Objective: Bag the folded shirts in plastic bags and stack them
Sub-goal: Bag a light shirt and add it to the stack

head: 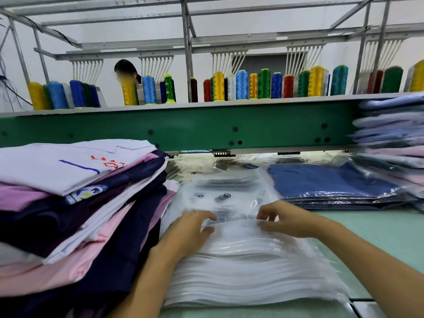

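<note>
Right now both hands are at the stack of bags (241, 276), which lies mid-worktop straight ahead of the person. The left hand (191, 228) sits at the stack's left side, fingers curled over the raised edge of the top bag (229, 196) with the thumb under it, pinching the film. The right hand (284, 218) pinches the same edge further right, fingertips bent down onto it and thumb tucked below. Between the two hands that edge arches up slightly off the stack, while the rest of the top bag lies flat, its printed marks facing up. Unbagged folded shirts (80, 191) are piled high on the left, touching the left side of the bags and leaning a bit. A white one with red stitching and a blue line is on top, with pink, navy and white layers below. Bagged shirts (332, 182), blue, form a low flat stack at rear right, just beyond the bags. A taller bagged pile (394, 134) of pale garments stands at the far right edge, too blurred for detail. The worktop (378, 237) is pale green, with bare surface showing right of the right forearm. Behind it runs a green beam (183, 127), with coloured spools (263, 84) lined up along the ledge above. A person (126, 67) is partly hidden behind the spools, left of centre.
</note>
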Motion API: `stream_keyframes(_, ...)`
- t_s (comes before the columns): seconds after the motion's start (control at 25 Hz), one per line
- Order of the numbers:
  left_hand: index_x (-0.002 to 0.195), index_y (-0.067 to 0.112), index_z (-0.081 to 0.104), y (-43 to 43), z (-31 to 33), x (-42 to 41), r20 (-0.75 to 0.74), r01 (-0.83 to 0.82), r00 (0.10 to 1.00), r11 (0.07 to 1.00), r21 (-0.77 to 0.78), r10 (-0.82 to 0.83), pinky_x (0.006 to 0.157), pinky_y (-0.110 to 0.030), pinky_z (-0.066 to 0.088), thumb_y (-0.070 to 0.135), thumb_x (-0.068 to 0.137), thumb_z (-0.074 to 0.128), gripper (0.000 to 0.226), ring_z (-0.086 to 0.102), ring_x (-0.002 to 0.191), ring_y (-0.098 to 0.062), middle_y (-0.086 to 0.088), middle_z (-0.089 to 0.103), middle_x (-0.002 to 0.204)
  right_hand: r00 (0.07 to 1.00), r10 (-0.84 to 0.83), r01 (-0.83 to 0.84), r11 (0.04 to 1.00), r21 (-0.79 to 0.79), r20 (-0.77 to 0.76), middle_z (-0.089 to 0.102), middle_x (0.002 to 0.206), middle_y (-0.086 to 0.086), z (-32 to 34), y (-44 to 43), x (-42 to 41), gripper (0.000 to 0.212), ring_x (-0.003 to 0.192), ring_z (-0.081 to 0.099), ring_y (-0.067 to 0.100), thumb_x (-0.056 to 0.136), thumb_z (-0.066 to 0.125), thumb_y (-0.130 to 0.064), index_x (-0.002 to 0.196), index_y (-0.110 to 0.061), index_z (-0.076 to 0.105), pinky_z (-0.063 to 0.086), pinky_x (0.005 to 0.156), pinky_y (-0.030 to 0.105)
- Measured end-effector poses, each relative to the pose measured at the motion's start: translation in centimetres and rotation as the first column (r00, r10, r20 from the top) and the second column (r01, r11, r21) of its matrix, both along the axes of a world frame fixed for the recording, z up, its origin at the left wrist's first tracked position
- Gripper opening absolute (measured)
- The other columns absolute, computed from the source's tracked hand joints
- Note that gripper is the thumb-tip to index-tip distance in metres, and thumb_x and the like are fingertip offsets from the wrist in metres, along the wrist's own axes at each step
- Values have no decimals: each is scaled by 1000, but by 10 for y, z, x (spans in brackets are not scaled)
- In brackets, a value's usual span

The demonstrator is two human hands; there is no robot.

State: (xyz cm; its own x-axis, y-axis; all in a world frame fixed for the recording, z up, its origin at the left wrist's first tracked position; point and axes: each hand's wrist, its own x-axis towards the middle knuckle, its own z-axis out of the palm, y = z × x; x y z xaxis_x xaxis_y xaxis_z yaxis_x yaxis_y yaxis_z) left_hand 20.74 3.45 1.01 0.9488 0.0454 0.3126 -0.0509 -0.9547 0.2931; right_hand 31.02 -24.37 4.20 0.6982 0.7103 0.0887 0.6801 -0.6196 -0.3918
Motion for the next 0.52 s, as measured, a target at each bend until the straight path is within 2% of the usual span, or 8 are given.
stream_keyframes(0.04,129,43,57,-1,-1,2,-55,28,998,999,-34,-30,86,-27,45,39,99,53,30,60,115,-14,10,65,126,1000,4,-3,1000,25,-8,67,80,-18,-1,0,0,10,71,60,4,89,68,-43,83,-35,66,49,64,24)
stream_keyframes(0.16,136,48,48,0,-7,5,-267,64,961,997,-38,-72,105,-35,43,43,103,43,34,51,129,-17,9,62,134,1000,-31,31,999,-25,-3,60,65,-17,-6,2,2,18,56,49,2,85,72,-45,77,-33,62,39,53,17)
stream_keyframes(0.28,143,53,34,3,-8,5,-386,10,922,1000,-30,-20,119,-46,24,64,97,36,47,15,151,-30,6,43,154,998,-61,59,993,-100,-15,58,67,-13,-11,4,3,29,60,50,6,85,66,-61,79,-33,61,40,57,22)
stream_keyframes(0.36,147,54,26,0,-6,4,-430,-26,903,999,-32,10,122,-51,12,76,90,32,61,-3,152,-37,10,21,164,997,-67,63,991,-117,-33,61,77,-13,-10,6,2,44,68,53,5,81,56,-79,85,-36,61,41,62,26)
stream_keyframes(0.44,151,53,20,-5,-6,2,-436,-65,897,998,16,65,122,-53,5,83,86,27,71,-6,151,-42,11,9,166,998,-55,50,993,-107,-41,60,87,-12,-9,9,-2,52,77,55,5,79,46,-88,86,-38,59,42,67,28)
stream_keyframes(0.52,150,50,24,-11,-6,1,-377,-93,919,993,77,115,121,-53,8,84,84,27,74,6,151,-41,8,16,166,996,-65,62,997,-51,-53,62,90,-14,-8,12,-5,57,82,57,6,81,39,-89,85,-37,62,45,72,30)
